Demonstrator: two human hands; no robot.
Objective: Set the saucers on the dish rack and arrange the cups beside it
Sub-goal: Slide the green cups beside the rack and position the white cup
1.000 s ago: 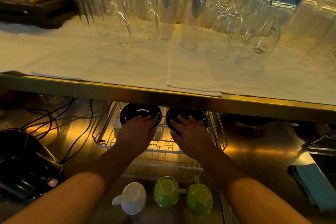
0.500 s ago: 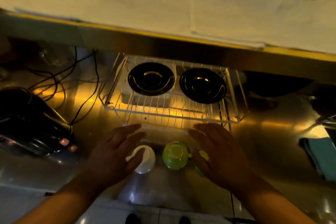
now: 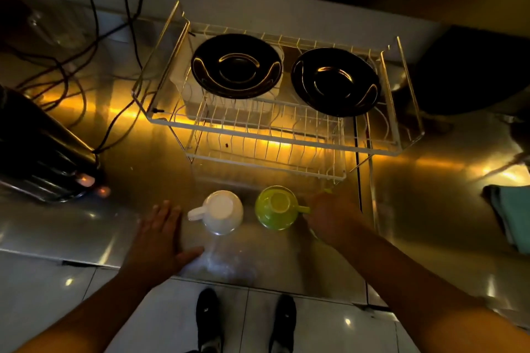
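Note:
Two black saucers lie side by side at the back of the white wire dish rack (image 3: 258, 149), one on the left (image 3: 236, 66) and one on the right (image 3: 334, 82). In front of the rack a white cup (image 3: 222, 212) and a green cup (image 3: 275, 208) stand upside down on the steel counter. My left hand (image 3: 160, 241) rests flat and open on the counter, just left of the white cup's handle. My right hand (image 3: 332, 215) is cupped over a second green cup (image 3: 327, 190), which it hides almost completely.
A black appliance (image 3: 43, 152) with a lit switch fills the left side, with black cables (image 3: 94, 51) trailing behind it. A teal cloth (image 3: 513, 215) lies at the right edge. The counter's front edge runs just below my hands, above a tiled floor.
My hands left the saucers on the rack and drew back to the cups. The left hand settled on the counter, the right hand came down over the second green cup. The view tilted downward.

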